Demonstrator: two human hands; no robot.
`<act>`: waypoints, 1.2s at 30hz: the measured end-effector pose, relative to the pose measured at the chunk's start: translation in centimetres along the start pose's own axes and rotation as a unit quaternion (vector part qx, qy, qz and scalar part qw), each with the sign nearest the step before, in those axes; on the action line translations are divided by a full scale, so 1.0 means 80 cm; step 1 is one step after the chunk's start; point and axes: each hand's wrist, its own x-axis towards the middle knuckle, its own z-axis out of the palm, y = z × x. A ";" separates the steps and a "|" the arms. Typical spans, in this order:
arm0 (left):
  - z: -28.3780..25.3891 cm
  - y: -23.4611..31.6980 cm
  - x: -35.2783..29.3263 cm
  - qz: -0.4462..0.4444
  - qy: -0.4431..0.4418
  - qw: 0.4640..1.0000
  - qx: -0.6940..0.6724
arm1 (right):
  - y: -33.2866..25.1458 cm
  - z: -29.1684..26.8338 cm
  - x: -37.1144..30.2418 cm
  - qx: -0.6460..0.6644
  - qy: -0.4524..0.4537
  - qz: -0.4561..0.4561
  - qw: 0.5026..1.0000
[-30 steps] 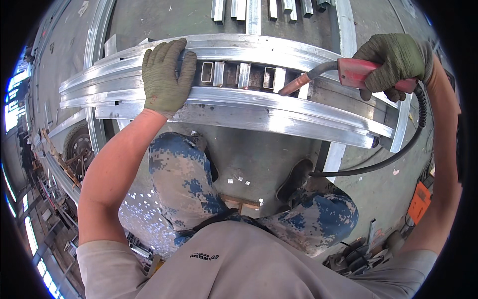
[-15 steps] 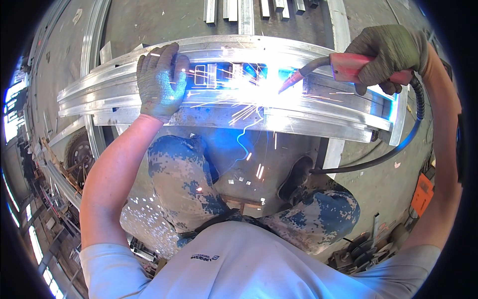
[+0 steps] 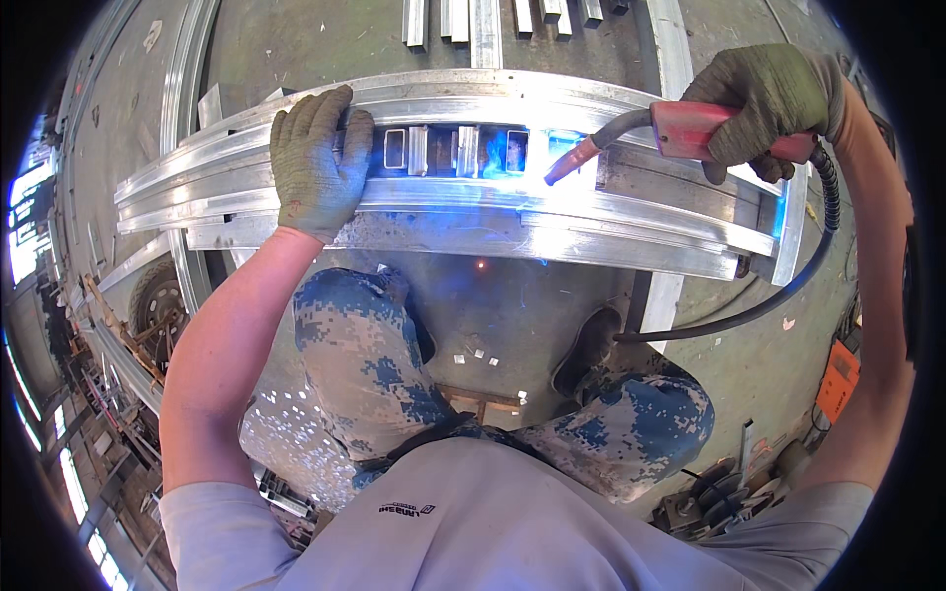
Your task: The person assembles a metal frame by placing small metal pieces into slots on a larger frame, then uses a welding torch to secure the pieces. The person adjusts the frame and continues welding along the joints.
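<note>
My right hand (image 3: 774,103), in a grey-green work glove, is wrapped round the red handle of a welding torch (image 3: 680,131). The torch's curved neck points left and down, and its nozzle tip is close to a bright glow on long silvery metal rails (image 3: 443,222). Short pieces of square tube (image 3: 418,150) stand in a row between the rails, some with open ends facing up. My gloved left hand (image 3: 320,163) lies flat across the rails at the left end of this row, thumb apart from the fingers. Glare hides the exact spot under the nozzle.
A black torch cable (image 3: 749,320) loops down from my right hand to the floor. Loose cut tubes (image 3: 455,20) lie beyond the rails. A wheel (image 3: 158,305) stands at left, an orange box (image 3: 838,379) at right. My shoe (image 3: 586,350) is just below the rails.
The blinding arc and its spray of sparks have died down to a small glow, so the tube pieces show clearly. Both hands and the torch have hardly moved.
</note>
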 end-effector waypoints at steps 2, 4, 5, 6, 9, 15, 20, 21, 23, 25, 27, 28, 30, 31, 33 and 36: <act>-0.004 -0.005 -0.011 -0.021 -0.007 0.999 0.027 | -0.004 -0.005 0.015 -0.001 -0.010 -0.015 1.000; 0.007 -0.002 0.005 0.030 0.009 0.999 0.012 | 0.002 0.007 -0.013 0.005 0.012 0.006 1.000; 0.013 0.002 0.014 0.038 0.007 0.999 0.000 | 0.004 0.012 -0.026 0.017 0.023 0.017 0.999; 0.010 0.000 0.008 0.023 0.001 1.000 0.007 | 0.003 0.009 -0.017 0.015 0.015 0.009 1.000; 0.000 -0.007 -0.011 -0.010 0.000 1.000 0.013 | -0.005 -0.001 0.013 -0.012 -0.004 -0.010 1.000; 0.004 0.002 0.005 0.038 0.022 0.999 -0.030 | 0.005 0.007 -0.013 -0.018 0.034 0.006 0.999; -0.001 -0.007 -0.015 -0.006 0.003 1.000 0.031 | 0.002 -0.003 0.023 -0.051 -0.005 -0.033 0.998; 0.002 -0.005 -0.008 0.000 0.001 1.000 0.026 | 0.005 0.000 0.013 -0.027 0.000 -0.025 0.999; 0.005 -0.001 0.002 0.006 -0.004 1.000 0.021 | 0.009 0.007 -0.004 0.018 0.006 -0.015 1.000; 0.004 -0.001 0.001 0.019 0.011 1.000 0.004 | 0.016 0.008 -0.006 -0.019 0.039 -0.018 0.999; 0.004 0.001 0.000 0.031 0.026 0.999 -0.009 | 0.016 0.009 -0.011 -0.016 0.058 -0.004 0.998; 0.000 0.005 0.004 0.011 0.002 0.999 -0.031 | 0.010 0.010 -0.018 0.006 0.061 0.011 0.998; 0.007 0.003 0.006 0.030 0.020 0.999 -0.024 | 0.011 0.016 -0.030 0.025 0.076 0.029 0.996; 0.010 0.003 0.008 0.041 0.030 0.998 -0.023 | 0.017 0.019 -0.037 0.022 0.089 0.032 0.995; 0.008 0.003 0.005 0.041 0.029 0.998 -0.025 | 0.024 0.017 -0.039 0.013 0.089 0.031 0.995; 0.000 0.000 -0.005 0.023 0.023 0.999 -0.009 | 0.029 0.005 -0.022 -0.005 0.059 0.019 0.998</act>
